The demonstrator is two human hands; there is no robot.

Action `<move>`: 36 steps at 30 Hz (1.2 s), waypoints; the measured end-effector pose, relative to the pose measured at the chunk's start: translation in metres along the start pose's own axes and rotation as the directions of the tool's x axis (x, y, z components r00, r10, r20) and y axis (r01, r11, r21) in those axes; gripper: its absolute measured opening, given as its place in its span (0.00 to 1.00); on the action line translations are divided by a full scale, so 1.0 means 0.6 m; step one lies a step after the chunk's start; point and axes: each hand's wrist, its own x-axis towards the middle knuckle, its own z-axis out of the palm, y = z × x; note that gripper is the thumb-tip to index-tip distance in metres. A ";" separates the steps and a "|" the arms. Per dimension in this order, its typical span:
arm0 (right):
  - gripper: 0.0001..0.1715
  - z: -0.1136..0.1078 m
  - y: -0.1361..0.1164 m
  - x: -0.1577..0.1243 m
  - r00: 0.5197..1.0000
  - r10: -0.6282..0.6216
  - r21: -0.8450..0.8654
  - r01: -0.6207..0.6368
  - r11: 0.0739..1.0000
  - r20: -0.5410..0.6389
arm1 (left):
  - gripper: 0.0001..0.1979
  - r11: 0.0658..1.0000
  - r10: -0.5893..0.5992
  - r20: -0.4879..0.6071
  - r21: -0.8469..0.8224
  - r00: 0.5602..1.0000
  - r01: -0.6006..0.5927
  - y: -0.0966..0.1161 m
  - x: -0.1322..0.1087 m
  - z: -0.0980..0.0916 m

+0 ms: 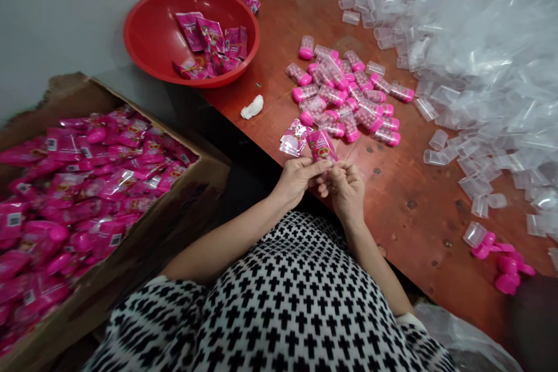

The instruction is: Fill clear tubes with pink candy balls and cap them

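Note:
A pink printed sachet (pixel 321 144) is held between my two hands at the table's near edge. My left hand (pixel 300 177) pinches its lower left side between thumb and fingers. Closed on its lower right corner is my right hand (pixel 347 186); the fingers cover that end of the sachet. Just behind my left hand lie a few flat pink-and-silver sachets (pixel 294 138). Beyond them is a heap of clear tubes with pink caps (pixel 333 96), filled with small pale pink balls.
A red bowl (pixel 148 40) with several pink sachets stands at the back left. The cardboard box (pixel 213 171) at left is full of filled pink packets. Clear empty tubes (pixel 479 81) pile up at right, with pink plastic parts (pixel 508 270) nearer. A white wad (pixel 252 107) lies by the table edge.

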 end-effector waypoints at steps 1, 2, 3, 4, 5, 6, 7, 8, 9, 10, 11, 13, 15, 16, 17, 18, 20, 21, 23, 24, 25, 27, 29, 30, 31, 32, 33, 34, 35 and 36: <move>0.17 0.001 -0.001 -0.001 1.000 0.021 -0.005 -0.021 1.000 0.020 | 0.16 1.000 -0.001 -0.022 -0.009 1.000 0.001 0.002 -0.003 -0.005; 0.19 0.002 -0.002 -0.001 0.998 0.047 -0.016 -0.046 0.999 0.043 | 0.16 1.000 0.005 -0.045 -0.021 0.999 -0.006 0.004 -0.006 -0.010; 0.19 0.003 -0.001 -0.001 0.996 0.071 -0.029 -0.069 0.997 0.062 | 0.16 0.999 0.013 -0.061 -0.032 0.998 -0.015 0.005 -0.010 -0.015; 0.20 0.006 -0.001 -0.001 0.993 0.088 -0.040 -0.085 0.996 0.074 | 0.15 0.999 0.023 -0.065 -0.037 0.998 -0.025 0.005 -0.013 -0.020; 0.20 0.009 0.000 0.001 0.992 0.098 -0.046 -0.094 0.994 0.079 | 0.15 0.999 0.034 -0.059 -0.036 0.998 -0.036 0.004 -0.016 -0.023; 0.21 0.014 0.002 0.003 0.992 0.100 -0.048 -0.096 0.994 0.078 | 0.15 0.999 0.043 -0.044 -0.029 0.998 -0.044 0.003 -0.018 -0.026; 0.21 0.019 0.003 0.006 0.992 0.101 -0.048 -0.097 0.994 0.078 | 0.14 0.998 0.052 -0.027 -0.020 0.998 -0.052 0.001 -0.021 -0.027; 0.22 0.024 0.004 0.009 0.991 0.102 -0.048 -0.098 0.994 0.083 | 0.14 0.998 0.059 -0.010 -0.009 0.998 -0.059 0.001 -0.025 -0.027; 0.22 0.029 0.005 0.012 0.990 0.105 -0.052 -0.100 0.994 0.097 | 0.14 0.998 0.067 -0.004 0.001 0.998 -0.067 0.002 -0.029 -0.028; 0.22 0.034 0.004 0.013 0.987 0.107 -0.059 -0.101 0.993 0.119 | 0.14 0.997 0.082 -0.016 0.003 0.997 -0.082 0.005 -0.035 -0.030; 0.22 0.038 0.003 0.014 0.983 0.109 -0.069 -0.100 0.993 0.147 | 0.14 0.994 0.106 -0.046 -0.002 0.993 -0.106 0.012 -0.043 -0.035; 0.21 0.040 -0.003 0.014 0.975 0.100 -0.093 -0.083 0.992 0.196 | 0.13 0.976 0.212 -0.165 -0.022 0.963 -0.219 0.035 -0.064 -0.055; 0.19 0.033 -0.012 0.014 0.977 0.063 -0.127 -0.037 0.991 0.206 | 0.15 0.909 0.387 -0.341 -0.015 0.857 -0.416 0.065 -0.089 -0.089; 0.17 0.026 -0.016 0.015 0.981 0.036 -0.150 -0.007 0.989 0.191 | 0.18 0.855 0.476 -0.425 0.019 0.770 -0.518 0.080 -0.100 -0.110; 0.16 0.019 -0.021 0.017 0.986 0.009 -0.177 0.021 0.984 0.167 | 0.20 0.801 0.545 -0.497 0.071 0.675 -0.594 0.092 -0.109 -0.131; 0.15 0.012 -0.024 0.020 0.990 -0.013 -0.209 0.042 0.977 0.139 | 0.21 0.761 0.589 -0.551 0.131 0.591 -0.636 0.101 -0.114 -0.150; 0.15 -0.001 -0.028 0.027 0.996 -0.033 -0.272 0.056 0.961 0.089 | 0.21 0.748 0.624 -0.577 0.246 0.527 -0.617 0.107 -0.109 -0.176; 0.16 -0.005 -0.029 0.030 0.997 -0.031 -0.298 0.052 0.953 0.074 | 0.21 0.758 0.635 -0.551 0.312 0.542 -0.573 0.104 -0.097 -0.181; 0.16 -0.008 -0.029 0.034 0.997 -0.018 -0.335 0.040 0.941 0.069 | 0.20 0.731 0.670 -0.405 0.504 0.622 -0.460 0.093 -0.059 -0.177; 0.16 -0.008 -0.029 0.034 0.997 -0.011 -0.347 0.037 0.937 0.076 | 0.19 0.660 0.692 -0.289 0.625 0.661 -0.417 0.086 -0.035 -0.170; 0.16 -0.007 -0.028 0.034 0.996 -0.006 -0.356 0.036 0.934 0.085 | 0.18 0.548 0.702 -0.153 0.739 0.695 -0.391 0.079 -0.009 -0.161; 0.16 -0.007 -0.027 0.031 0.995 0.003 -0.368 0.034 0.929 0.099 | 0.17 0.309 0.674 0.079 0.873 0.735 -0.377 0.067 0.039 -0.145; 0.16 -0.009 -0.027 0.030 0.994 0.018 -0.379 0.024 0.925 0.107 | 0.16 0.150 0.622 0.197 0.920 0.758 -0.362 0.058 0.077 -0.136; 0.16 -0.012 -0.028 0.030 0.994 0.027 -0.385 0.018 0.923 0.110 | 0.15 0.105 0.606 0.221 0.930 0.764 -0.352 0.054 0.091 -0.134; 0.16 -0.014 -0.029 0.030 0.993 0.034 -0.390 0.012 0.921 0.112 | 0.13 0.076 0.599 0.232 0.936 0.766 -0.344 0.051 0.101 -0.135; 0.16 -0.016 -0.031 0.032 0.993 0.042 -0.395 0.005 0.919 0.113 | 0.12 0.060 0.600 0.238 0.939 0.764 -0.339 0.048 0.107 -0.137; 0.17 -0.018 -0.033 0.035 0.992 0.051 -0.399 -0.002 0.917 0.112 | 0.10 0.052 0.606 0.240 0.939 0.759 -0.339 0.045 0.111 -0.139; 0.17 -0.018 -0.035 0.039 0.992 0.059 -0.404 -0.010 0.914 0.110 | 0.09 0.048 0.612 0.242 0.939 0.753 -0.341 0.043 0.113 -0.142; 0.17 -0.017 -0.038 0.045 0.992 0.064 -0.413 -0.014 0.910 0.107 | 0.09 0.047 0.621 0.244 0.937 0.745 -0.347 0.040 0.113 -0.144; 0.17 -0.014 -0.040 0.051 0.993 0.061 -0.424 -0.012 0.906 0.101 | 0.09 0.050 0.633 0.247 0.933 0.733 -0.357 0.038 0.111 -0.145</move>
